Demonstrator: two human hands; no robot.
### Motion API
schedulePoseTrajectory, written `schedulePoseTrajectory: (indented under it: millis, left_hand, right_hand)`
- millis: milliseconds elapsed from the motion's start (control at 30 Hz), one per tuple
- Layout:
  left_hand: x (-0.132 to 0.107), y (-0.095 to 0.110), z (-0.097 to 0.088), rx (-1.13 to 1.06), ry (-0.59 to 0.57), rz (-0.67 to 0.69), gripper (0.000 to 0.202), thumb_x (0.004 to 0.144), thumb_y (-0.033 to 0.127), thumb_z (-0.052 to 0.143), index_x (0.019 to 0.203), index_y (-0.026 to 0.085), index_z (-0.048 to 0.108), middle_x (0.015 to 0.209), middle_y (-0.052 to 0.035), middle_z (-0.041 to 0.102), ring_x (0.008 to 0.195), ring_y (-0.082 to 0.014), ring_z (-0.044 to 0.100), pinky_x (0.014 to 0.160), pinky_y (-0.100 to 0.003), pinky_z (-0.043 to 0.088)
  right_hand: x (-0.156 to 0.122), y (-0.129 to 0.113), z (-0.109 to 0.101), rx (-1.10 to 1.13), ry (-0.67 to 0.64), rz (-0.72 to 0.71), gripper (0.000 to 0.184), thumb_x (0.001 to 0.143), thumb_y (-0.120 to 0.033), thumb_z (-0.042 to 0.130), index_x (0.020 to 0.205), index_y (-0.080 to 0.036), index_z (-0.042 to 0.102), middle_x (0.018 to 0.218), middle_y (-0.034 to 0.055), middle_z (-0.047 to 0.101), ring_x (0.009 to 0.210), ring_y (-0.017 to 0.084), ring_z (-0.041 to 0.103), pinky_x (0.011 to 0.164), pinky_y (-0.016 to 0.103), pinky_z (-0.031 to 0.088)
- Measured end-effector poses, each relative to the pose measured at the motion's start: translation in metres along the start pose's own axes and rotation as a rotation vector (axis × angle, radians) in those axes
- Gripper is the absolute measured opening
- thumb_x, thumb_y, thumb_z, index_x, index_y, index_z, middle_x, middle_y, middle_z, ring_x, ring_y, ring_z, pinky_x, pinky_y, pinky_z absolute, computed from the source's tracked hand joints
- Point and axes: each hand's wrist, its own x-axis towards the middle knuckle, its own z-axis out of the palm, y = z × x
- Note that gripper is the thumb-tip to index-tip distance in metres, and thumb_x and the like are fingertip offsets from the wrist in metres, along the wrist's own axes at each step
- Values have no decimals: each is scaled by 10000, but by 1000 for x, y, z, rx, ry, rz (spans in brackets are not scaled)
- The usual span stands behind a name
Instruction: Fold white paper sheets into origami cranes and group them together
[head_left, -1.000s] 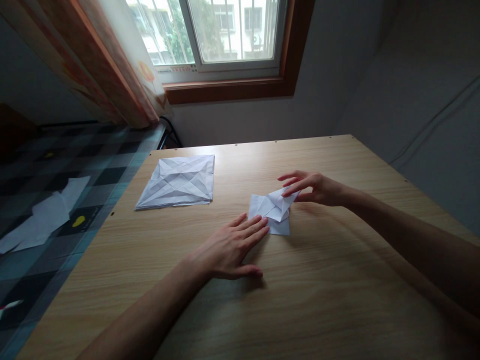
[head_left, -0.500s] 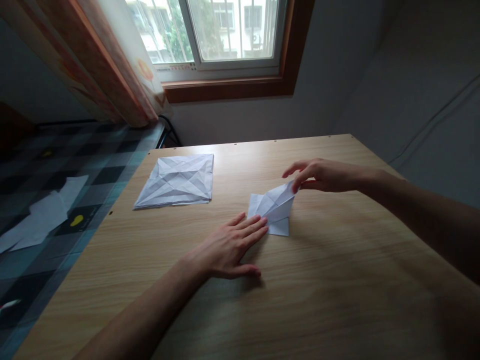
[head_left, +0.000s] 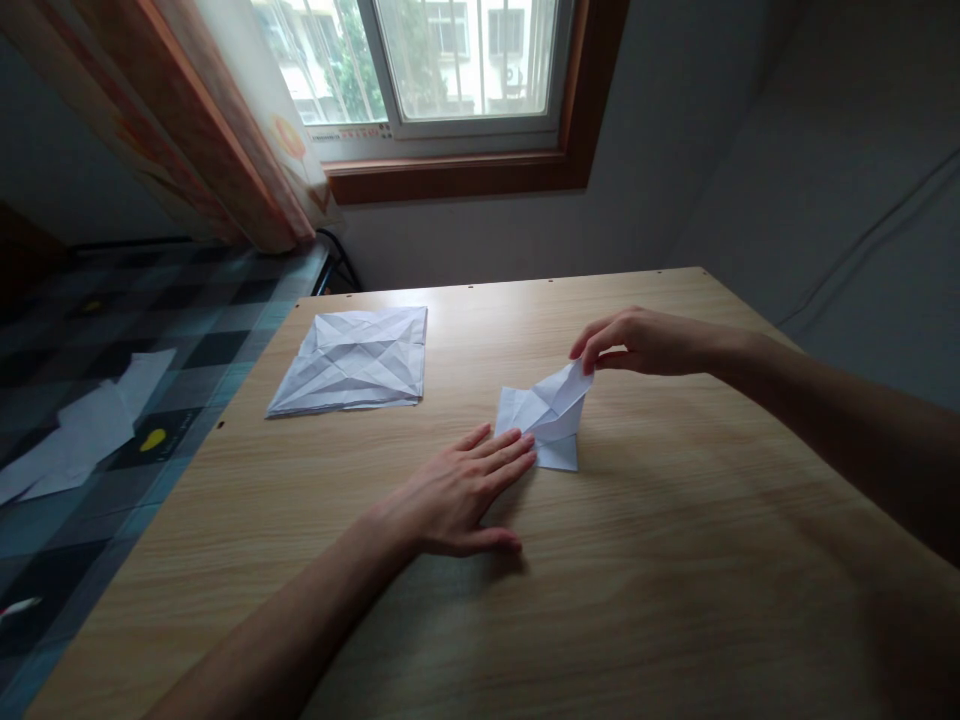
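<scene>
1. Presently flat and wide, with fingers spread and thumb set apart: left hand [head_left: 465, 495], pressing by its fingertips on the near-left edge of the folded paper [head_left: 551, 405].
2. Narrow, by contrast: right hand [head_left: 626, 340], pinching the raised far-right corner of this same paper. Hard to tell, from such a small and dim view, how many layers inside the pinch.
3. Between both hands, on the wooden table [head_left: 360, 630]: the folded paper, with upper flap lifted and lower part lying flat.
4. For a clean lift, press the base firmly, draw the corner gently along the visible creases, and avoid twisting; probably easy to tear with strong pulling.
5. Farther left, well apart from both hands: pile of creased paper [head_left: 360, 365]; beyond, loose white sheets [head_left: 97, 430] on checked cloth [head_left: 82, 560].
</scene>
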Motion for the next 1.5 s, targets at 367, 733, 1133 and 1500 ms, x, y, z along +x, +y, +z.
schedulePoseTrajectory:
  millis: [367,733,1133,1500]
  left_hand:
    - [1,2,-4,-3,-43,-23,871,863,687,457,1522,165,231,1572,-118,229,1464,-297,212,1206,-489,101]
    - [-1,3,0,24,-13,-31,866,868,708,424,1519,170,237,1569,-124,243,1461,-289,224,1205,-480,111]
    - [23,46,29,156,128,-285,825,898,692,369,1460,90,340,1550,-186,292,1440,-326,271,1162,-496,213]
    - [36,-3,11,162,493,-260,432,889,291,597,1308,213,528,1416,-93,527,1312,-261,464,1061,-460,394]
  right_hand:
    - [-3,15,-3,147,31,128,196,836,-319,596,750,-229,747,954,34,740,818,175,681,715,281,534]
    - [-17,-1,54,921,567,324,649,654,-188,698,1268,-277,506,1291,77,569,1024,245,636,829,400,557]
    - [15,-18,128,997,795,589,286,600,-307,799,816,-156,690,764,49,732,728,210,677,667,305,540]
    - [13,-6,120,554,443,448,310,720,-312,692,992,-164,718,795,29,735,671,187,645,615,276,498]
